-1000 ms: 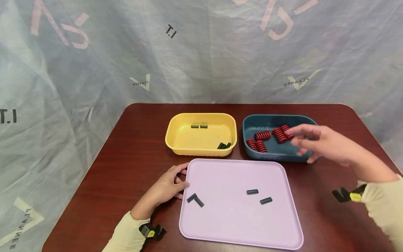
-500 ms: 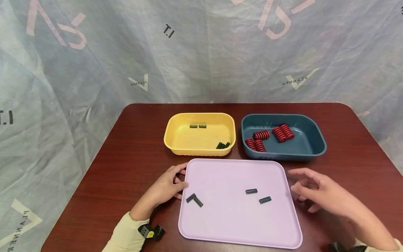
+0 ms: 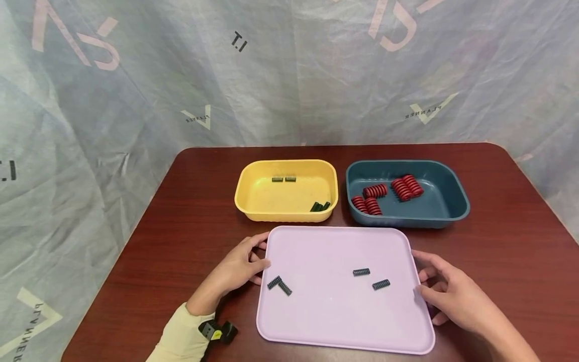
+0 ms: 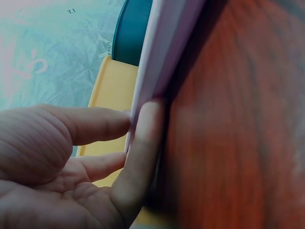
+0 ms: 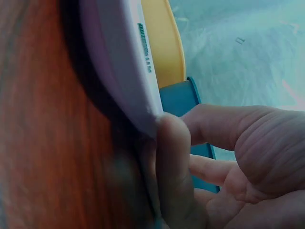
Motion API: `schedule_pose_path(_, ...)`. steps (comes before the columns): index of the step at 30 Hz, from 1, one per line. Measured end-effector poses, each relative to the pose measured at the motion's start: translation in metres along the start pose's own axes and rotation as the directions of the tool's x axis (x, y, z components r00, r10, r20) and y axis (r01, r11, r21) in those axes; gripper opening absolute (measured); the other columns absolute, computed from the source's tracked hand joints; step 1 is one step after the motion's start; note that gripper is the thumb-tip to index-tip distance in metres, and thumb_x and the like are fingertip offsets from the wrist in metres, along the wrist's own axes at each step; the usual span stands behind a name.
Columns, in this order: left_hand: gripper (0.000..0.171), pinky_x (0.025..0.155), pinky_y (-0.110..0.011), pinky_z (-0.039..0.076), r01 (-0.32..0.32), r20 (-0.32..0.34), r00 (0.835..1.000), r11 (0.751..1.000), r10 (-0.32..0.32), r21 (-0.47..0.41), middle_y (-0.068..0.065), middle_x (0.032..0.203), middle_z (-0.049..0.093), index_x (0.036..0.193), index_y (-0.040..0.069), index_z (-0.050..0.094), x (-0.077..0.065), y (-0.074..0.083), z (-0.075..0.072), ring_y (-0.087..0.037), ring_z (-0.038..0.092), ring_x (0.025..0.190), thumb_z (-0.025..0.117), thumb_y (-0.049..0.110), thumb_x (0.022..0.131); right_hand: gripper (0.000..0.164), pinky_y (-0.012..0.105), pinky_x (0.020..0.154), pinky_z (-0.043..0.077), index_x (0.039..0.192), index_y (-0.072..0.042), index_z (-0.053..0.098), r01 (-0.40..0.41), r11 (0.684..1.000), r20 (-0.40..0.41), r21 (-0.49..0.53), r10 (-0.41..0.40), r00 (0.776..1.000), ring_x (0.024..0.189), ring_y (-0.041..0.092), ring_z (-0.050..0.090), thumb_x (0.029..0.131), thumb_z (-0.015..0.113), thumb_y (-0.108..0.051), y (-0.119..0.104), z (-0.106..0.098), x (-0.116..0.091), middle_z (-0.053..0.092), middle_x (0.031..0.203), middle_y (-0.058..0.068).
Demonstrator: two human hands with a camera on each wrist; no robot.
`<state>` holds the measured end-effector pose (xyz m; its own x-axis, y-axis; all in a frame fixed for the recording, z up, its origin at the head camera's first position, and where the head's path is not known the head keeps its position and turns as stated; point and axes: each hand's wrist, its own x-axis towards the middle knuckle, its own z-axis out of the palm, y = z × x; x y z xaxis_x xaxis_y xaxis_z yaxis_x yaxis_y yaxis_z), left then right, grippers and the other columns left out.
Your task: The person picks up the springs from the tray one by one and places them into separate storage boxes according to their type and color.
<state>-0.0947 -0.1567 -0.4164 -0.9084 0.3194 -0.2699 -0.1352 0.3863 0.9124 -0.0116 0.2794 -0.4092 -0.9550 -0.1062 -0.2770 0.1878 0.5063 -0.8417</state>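
Observation:
A lilac tray (image 3: 334, 322) lies on the table in the head view. My left hand (image 3: 237, 264) grips its left rim, thumb on top and fingers at the side and underneath; the left wrist view shows a finger against the tray's edge (image 4: 169, 43). On the opposite rim, my right hand (image 3: 459, 294) holds the tray in the same way, thumb over the edge. Two dark coil springs (image 3: 285, 288) touch at an angle near the tray's left side. Another dark spring (image 3: 361, 272) lies right of centre, with a similar spring (image 3: 381, 284) close by.
Behind the tray stands a yellow bin (image 3: 280, 217) with several small dark green springs (image 3: 320, 206). To its right, a blue bin (image 3: 434, 221) holds several thick red springs (image 3: 375, 191). A grey printed sheet (image 3: 298, 90) hangs beyond the brown table (image 3: 149, 241).
My right hand has come down from over the blue bin to the tray's right rim and taken hold of it. The left hand has stayed at the left rim.

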Motion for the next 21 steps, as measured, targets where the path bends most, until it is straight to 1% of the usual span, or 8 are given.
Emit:
schedule_pose_path(3, 0.067, 0.059, -0.043, 0.064, -0.007, 0.025, 1.000, 1.000, 0.008, -0.027, -0.023, 0.134, 0.048, 0.156, 0.003, 0.040, 0.000, 0.002, -0.002, -0.022, 0.058, 0.079, 0.066, -0.006, 0.095, 0.071, 0.038, 0.047, 0.060, 0.155, -0.004, 0.038, -0.013, 1.000, -0.004, -0.002, 0.013, 1.000, 0.068, 0.018, 0.062, 0.092, 0.071, 0.004, 0.000, 0.000, 0.001, 0.055, 0.105, 0.016)
schedule_pose_path(7, 0.065, 0.061, -0.045, 0.065, 0.022, 0.056, 0.998, 0.997, -0.018, -0.073, -0.024, 0.135, 0.048, 0.155, 0.001, 0.039, -0.001, 0.006, -0.006, -0.023, 0.061, 0.081, 0.067, -0.003, 0.096, 0.072, 0.038, 0.050, 0.062, 0.155, -0.005, 0.039, -0.028, 1.000, -0.013, 0.011, 0.029, 1.000, 0.071, 0.020, 0.064, 0.091, 0.071, 0.004, 0.001, 0.002, 0.002, 0.056, 0.105, 0.017)
schedule_pose_path(9, 0.064, 0.061, -0.045, 0.065, 0.044, 0.056, 0.998, 0.996, -0.040, -0.072, -0.023, 0.135, 0.048, 0.155, 0.000, 0.039, -0.002, 0.010, -0.009, -0.023, 0.062, 0.083, 0.067, 0.000, 0.097, 0.072, 0.039, 0.048, 0.061, 0.155, -0.005, 0.039, -0.019, 1.000, -0.017, 0.011, 0.019, 1.000, 0.071, 0.019, 0.064, 0.091, 0.071, 0.004, 0.001, 0.003, 0.001, 0.056, 0.106, 0.018)
schedule_pose_path(11, 0.063, 0.061, -0.044, 0.064, 0.050, 0.044, 0.998, 0.997, -0.048, -0.055, -0.023, 0.136, 0.049, 0.154, 0.001, 0.040, -0.003, 0.016, -0.011, -0.024, 0.063, 0.084, 0.067, 0.002, 0.098, 0.072, 0.039, 0.047, 0.061, 0.155, -0.006, 0.040, -0.019, 1.000, -0.025, 0.014, 0.019, 1.000, 0.070, 0.018, 0.064, 0.091, 0.071, 0.004, -0.001, 0.004, 0.001, 0.056, 0.106, 0.017)
schedule_pose_path(14, 0.058, 0.058, -0.042, 0.064, 0.016, 0.011, 1.000, 1.000, -0.016, -0.014, -0.022, 0.136, 0.051, 0.152, 0.002, 0.044, -0.006, 0.027, -0.012, -0.027, 0.064, 0.083, 0.068, 0.005, 0.099, 0.072, 0.039, 0.047, 0.061, 0.155, -0.005, 0.039, -0.014, 1.000, -0.024, 0.012, 0.015, 1.000, 0.070, 0.018, 0.064, 0.091, 0.071, 0.004, -0.001, 0.005, 0.001, 0.055, 0.107, 0.017)
schedule_pose_path(16, 0.054, 0.058, -0.042, 0.064, -0.027, 0.018, 0.999, 1.000, 0.027, 0.003, -0.022, 0.133, 0.054, 0.149, 0.003, 0.048, -0.007, 0.035, -0.009, -0.032, 0.064, 0.081, 0.068, 0.008, 0.099, 0.072, 0.039, 0.047, 0.061, 0.155, -0.005, 0.039, -0.018, 1.000, -0.025, 0.011, 0.018, 1.000, 0.070, 0.017, 0.064, 0.091, 0.071, 0.004, -0.001, 0.005, 0.001, 0.055, 0.107, 0.017)
schedule_pose_path(18, 0.052, 0.059, -0.042, 0.064, -0.061, 0.060, 0.996, 0.998, 0.061, -0.002, -0.021, 0.131, 0.056, 0.147, 0.004, 0.052, -0.006, 0.043, -0.003, -0.037, 0.066, 0.082, 0.070, 0.011, 0.099, 0.072, 0.039, 0.047, 0.060, 0.156, -0.004, 0.038, -0.013, 1.000, -0.026, 0.004, 0.014, 1.000, 0.070, 0.017, 0.063, 0.092, 0.071, 0.004, 0.000, 0.004, 0.000, 0.056, 0.107, 0.017)
schedule_pose_path(21, 0.049, 0.061, -0.042, 0.064, -0.084, 0.159, 0.983, 0.996, 0.088, -0.029, -0.022, 0.129, 0.059, 0.144, 0.005, 0.055, 0.000, 0.054, 0.010, -0.040, 0.068, 0.085, 0.070, 0.015, 0.099, 0.072, 0.038, 0.046, 0.060, 0.155, -0.004, 0.038, -0.011, 1.000, -0.031, -0.008, 0.011, 0.999, 0.070, 0.017, 0.063, 0.092, 0.071, 0.005, 0.000, 0.004, 0.001, 0.055, 0.107, 0.016)
